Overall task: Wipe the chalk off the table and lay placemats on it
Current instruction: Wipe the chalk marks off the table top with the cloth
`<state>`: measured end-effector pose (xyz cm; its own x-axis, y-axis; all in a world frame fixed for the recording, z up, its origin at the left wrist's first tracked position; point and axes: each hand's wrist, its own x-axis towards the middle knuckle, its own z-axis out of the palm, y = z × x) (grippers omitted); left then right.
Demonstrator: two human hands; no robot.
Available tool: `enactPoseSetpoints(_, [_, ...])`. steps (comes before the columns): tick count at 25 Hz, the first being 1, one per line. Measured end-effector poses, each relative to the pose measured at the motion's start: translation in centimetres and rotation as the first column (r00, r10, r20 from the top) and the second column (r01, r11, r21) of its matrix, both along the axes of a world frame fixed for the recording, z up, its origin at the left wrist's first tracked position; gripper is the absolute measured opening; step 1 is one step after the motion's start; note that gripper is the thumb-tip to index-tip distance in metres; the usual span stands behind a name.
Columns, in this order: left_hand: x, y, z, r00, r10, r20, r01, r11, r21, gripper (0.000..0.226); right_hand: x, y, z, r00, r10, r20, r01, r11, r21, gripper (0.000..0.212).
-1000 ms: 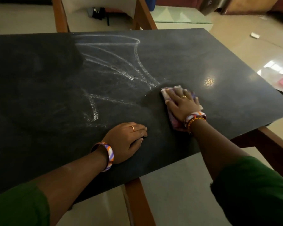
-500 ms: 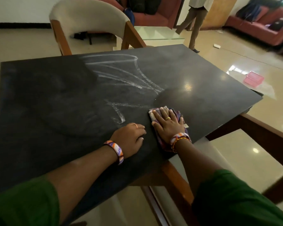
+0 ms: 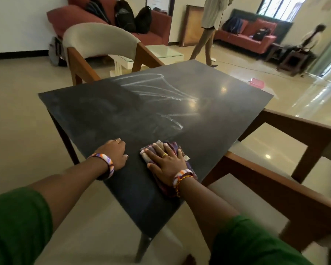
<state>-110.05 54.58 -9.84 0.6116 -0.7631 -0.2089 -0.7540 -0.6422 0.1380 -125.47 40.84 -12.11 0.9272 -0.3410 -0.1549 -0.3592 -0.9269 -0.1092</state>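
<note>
Back toward the near edge comes the right hand (image 3: 165, 161), and the cloth (image 3: 172, 148) comes with it, now lying just beside the left hand (image 3: 116, 153), where a second ago it was out at the end of the chalk marks (image 3: 157, 94). Fingers are spread flat and straight, pressing the cloth onto the dark worktop (image 3: 88, 111); most of the cloth is hidden under the palm, with only a striped fringe showing past the fingertips and by the wrist. The left hand rests on the worktop with its fingers curled under and holding nothing; its fingertips are tucked out of sight. Beyond the cloth, the chalk marks are plain at the far side of the worktop, in long curved white strokes, and a shorter smear lies nearer the cloth. Glare from the ceiling lights washes over part of them, so their full shape is hard to read. Left of the chalk marks the surface looks hazy and smudged. A cream-backed chair (image 3: 97, 41) stands at the far edge of the worktop. Farther back a person (image 3: 208, 29) stands on the floor, cut off above the waist by the top of the view. No placemats lie on the worktop.
</note>
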Motion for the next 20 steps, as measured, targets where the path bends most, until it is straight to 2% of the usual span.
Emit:
enactPoseSetpoints(2, [0.9,0.7,0.3,0.999,-0.037,0.003,0.037,0.998,0.05,0.058,-1.0,0.5,0.0,0.999,-0.033,-0.014,0.033,0.999,0.0,0.053])
enactPoseSetpoints(4, [1.4,0.9,0.3,0.996,-0.092,-0.011,0.092,0.992,0.088,0.06,-2.1,-0.8,0.1,0.982,-0.187,-0.018,0.188,0.981,0.048,0.054])
enactPoseSetpoints(7, [2.4,0.1,0.5,0.989,-0.149,-0.026,0.151,0.984,0.092,0.065,-3.1,-3.2,0.0,0.9,-0.433,-0.055,0.436,0.893,0.111,0.056])
enactPoseSetpoints(10, [4.1,-1.2,1.0,0.983,-0.176,-0.042,0.179,0.98,0.082,0.069,-1.1,-3.7,-0.4,0.842,-0.539,-0.024,0.539,0.839,0.072,0.055])
enactPoseSetpoints(12, [5.3,-2.4,1.2,0.982,-0.187,-0.037,0.19,0.975,0.112,0.068,1.7,-2.6,-0.2,0.858,-0.513,0.005,0.511,0.856,0.085,0.055])
enactPoseSetpoints(15, [7.8,-4.9,1.2,0.983,-0.183,-0.025,0.185,0.967,0.178,0.064,5.5,0.3,0.4,0.966,-0.256,-0.027,0.258,0.961,0.103,0.055])
enactPoseSetpoints(17, [8.9,-6.9,1.3,0.979,-0.203,-0.002,0.198,0.954,0.224,0.061,5.6,-0.2,0.7,0.983,-0.18,-0.044,0.184,0.978,0.094,0.055])
enactPoseSetpoints(18, [9.1,-7.9,1.5,0.974,-0.225,0.01,0.216,0.945,0.246,0.061,4.8,-1.7,0.6,0.972,-0.233,-0.038,0.235,0.968,0.089,0.056])
enactPoseSetpoints(20, [9.5,-9.6,1.8,0.963,-0.269,-0.001,0.259,0.928,0.266,0.06,2.2,-5.3,0.7,0.895,-0.441,-0.066,0.446,0.886,0.129,0.057])
